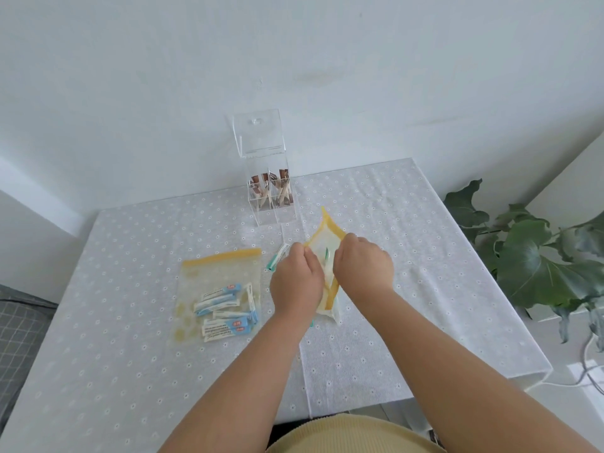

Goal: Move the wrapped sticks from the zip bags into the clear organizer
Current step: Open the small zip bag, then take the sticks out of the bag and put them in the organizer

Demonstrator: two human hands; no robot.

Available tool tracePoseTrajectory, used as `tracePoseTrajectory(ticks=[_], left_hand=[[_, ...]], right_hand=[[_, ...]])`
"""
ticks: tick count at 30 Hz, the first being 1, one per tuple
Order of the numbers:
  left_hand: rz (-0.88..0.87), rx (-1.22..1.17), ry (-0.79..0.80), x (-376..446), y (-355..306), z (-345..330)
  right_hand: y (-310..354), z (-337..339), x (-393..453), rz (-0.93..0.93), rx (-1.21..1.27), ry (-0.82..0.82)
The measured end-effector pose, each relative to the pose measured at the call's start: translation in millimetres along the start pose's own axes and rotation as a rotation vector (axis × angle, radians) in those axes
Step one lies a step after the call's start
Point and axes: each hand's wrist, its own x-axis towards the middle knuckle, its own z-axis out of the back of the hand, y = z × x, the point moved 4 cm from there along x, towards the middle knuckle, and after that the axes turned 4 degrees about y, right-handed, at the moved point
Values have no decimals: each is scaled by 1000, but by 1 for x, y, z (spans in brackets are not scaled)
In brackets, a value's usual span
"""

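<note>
Zip bag [322, 238] pinched between both hands' fingers [302, 248].

Clear glossy plastic organizer [266, 165], matt cloth tablecloth [408, 256]

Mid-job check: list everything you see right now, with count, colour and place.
Clear organizer: one, lid up, far centre; brown sticks inside.
Zip bag with blue sticks: one, yellow-topped, flat, left of the hands.
Zip bag being opened: one, yellow-edged, centre.
Green-tipped stick: one loose, between the bags.
Table: one, white dotted cloth.
Plant: one, green, right.
Left hand: grip on the opened bag's edge.
Right hand: grip on its other edge.
</note>
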Motion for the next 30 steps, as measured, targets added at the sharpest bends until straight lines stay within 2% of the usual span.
tracePoseTrajectory(ticks=[5, 11, 13, 17, 19, 22, 24, 28, 30], left_hand=[[-49, -35, 4, 11, 19, 23], [-201, -87, 181, 8, 32, 54], [-229, -36, 242, 0, 27, 64], [-265, 289, 264, -11, 18, 77], [-254, 294, 252, -12, 23, 78], [-193, 142, 235, -10, 38, 71], [-139, 36, 206, -9, 47, 66], [-61, -35, 304, -16, 60, 51], [-43, -64, 333, -19, 63, 47]], right_hand=[[-12, 21, 19, 12, -100, 33], [-16, 66, 43, 177, -269, -38], [-5, 80, 51, 247, -297, -82], [36, 93, 53, 574, -357, -143], [58, 92, 47, 787, -318, -136], [80, 80, 35, 1043, -230, -184], [82, 66, 34, 1054, -240, -160], [74, 39, 21, 898, -164, -130], [72, 21, 3, 837, -115, -19]])
